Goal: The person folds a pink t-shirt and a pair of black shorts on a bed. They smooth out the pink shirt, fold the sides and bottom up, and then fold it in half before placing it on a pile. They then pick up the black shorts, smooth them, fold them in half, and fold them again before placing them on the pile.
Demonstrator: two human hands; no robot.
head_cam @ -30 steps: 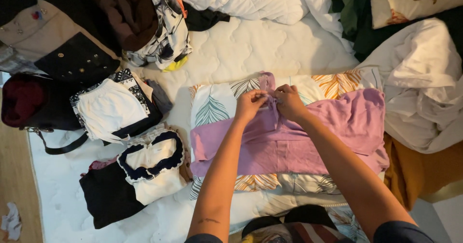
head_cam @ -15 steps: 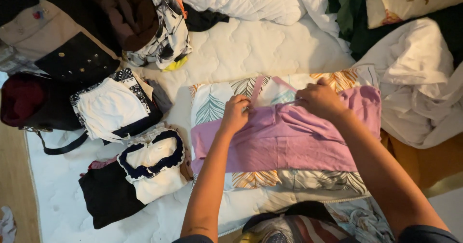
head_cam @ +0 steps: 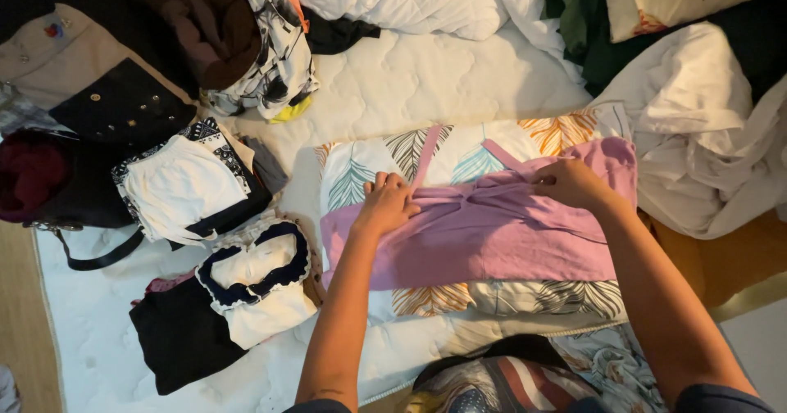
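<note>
The soft lilac cotton garment [head_cam: 492,241] lies flat on a white pillow printed with coloured feathers [head_cam: 369,175], its long axis running left to right across the bed. I see my left hand [head_cam: 385,206] pressing fingers-together on its upper left edge, and my right hand [head_cam: 570,183] pinching a fold near the upper right corner — both are on the far edge. Folded black-and-white clothes [head_cam: 188,188] sit apart to the left; a dark handbag [head_cam: 49,183] holds something maroon.
</note>
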